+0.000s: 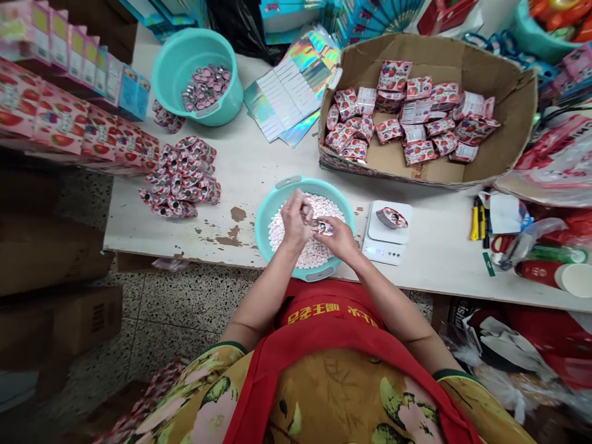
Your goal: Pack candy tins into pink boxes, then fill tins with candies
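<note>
My right hand [341, 239] grips a small strawberry-print tin [322, 227] over a turquoise basin [263, 227] of pale pink candies [319, 259]. Just left of the tin, my left hand [296, 219] is closed with its fingers curled together; what they hold, if anything, is hidden. To the right, another strawberry-print tin [392, 217] rests on a white digital scale [382, 243]. Several more tins [182, 179] with dark round openings lie heaped to the left on the table.
Behind the heap, a second turquoise basin [161, 74] holds small round metal caps [208, 86]. A cardboard box [504, 123] with several strawberry-print packs stands at the back right. Holographic sheets [296, 92] lie between them. Strawberry cartons [62, 117] line the left; cutters [475, 222] lie right.
</note>
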A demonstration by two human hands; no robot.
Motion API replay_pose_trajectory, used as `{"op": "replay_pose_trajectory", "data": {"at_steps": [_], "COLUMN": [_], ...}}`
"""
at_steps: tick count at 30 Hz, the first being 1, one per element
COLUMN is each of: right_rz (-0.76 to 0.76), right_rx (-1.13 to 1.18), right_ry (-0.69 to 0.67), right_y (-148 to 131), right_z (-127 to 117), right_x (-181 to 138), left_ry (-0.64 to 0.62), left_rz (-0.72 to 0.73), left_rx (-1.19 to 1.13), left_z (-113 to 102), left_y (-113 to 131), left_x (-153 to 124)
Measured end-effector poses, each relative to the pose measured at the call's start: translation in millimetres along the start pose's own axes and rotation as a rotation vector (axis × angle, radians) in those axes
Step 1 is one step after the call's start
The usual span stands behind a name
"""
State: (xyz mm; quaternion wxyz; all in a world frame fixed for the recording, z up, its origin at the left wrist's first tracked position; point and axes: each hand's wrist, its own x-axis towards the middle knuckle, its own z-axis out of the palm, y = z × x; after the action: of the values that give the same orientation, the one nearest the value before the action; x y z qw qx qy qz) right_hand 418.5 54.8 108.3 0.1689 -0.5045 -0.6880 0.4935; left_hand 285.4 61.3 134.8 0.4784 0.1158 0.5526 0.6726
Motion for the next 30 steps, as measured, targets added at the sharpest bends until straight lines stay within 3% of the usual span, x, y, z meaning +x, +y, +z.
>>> {"op": "replay_pose_trajectory", "data": {"at_steps": [3, 6, 8, 10, 13, 16, 19, 23, 27, 30], "right_rz": [-0.037, -0.029, 0.058, 0.191, 0.362, 0.430, 0.449, 0.459, 0.462, 0.475], "right_rx": [0.131, 0.273, 0.332, 0.343, 0.309, 0.297, 0.311, 0.347, 0.307, 0.256], "right_ry": [-0.007, 0.007, 0.143, 0.393, 0.748, 0.913, 0.969, 1.029, 1.046, 1.000], "right_y": [2, 14, 34, 62, 108, 143, 166, 198, 230, 232], "right_z": [-18, -52, -83, -115, -153, -170, -170, -160, -158, -164], "right_x": [-24, -62, -89, -112, -137, -150, -150, -136, -132, -132], "left_ry": [-0.008, -0.196, -0.241, -0.186, -0.148, -0.221, -0.293, -0.326, -0.338, -0.309], "left_rz": [0.056, 0.065, 0.101, 0.106, 0.093, 0.190, 0.274, 0.279, 0.232, 0.192], "left_rx": [0.332, 0.884, 1.059, 1.063, 1.008, 0.959, 0.905, 0.855, 0.857, 0.805], "left_z": [-30, -62, -75, -77, -62, -33, -3, 23, 29, 29], "left_y": [-9, -27, -38, -48, -57, -64, -69, -72, -78, -84], "left_x": [16, 26, 25, 20, 11, 10, 13, 12, 3, 2]}}
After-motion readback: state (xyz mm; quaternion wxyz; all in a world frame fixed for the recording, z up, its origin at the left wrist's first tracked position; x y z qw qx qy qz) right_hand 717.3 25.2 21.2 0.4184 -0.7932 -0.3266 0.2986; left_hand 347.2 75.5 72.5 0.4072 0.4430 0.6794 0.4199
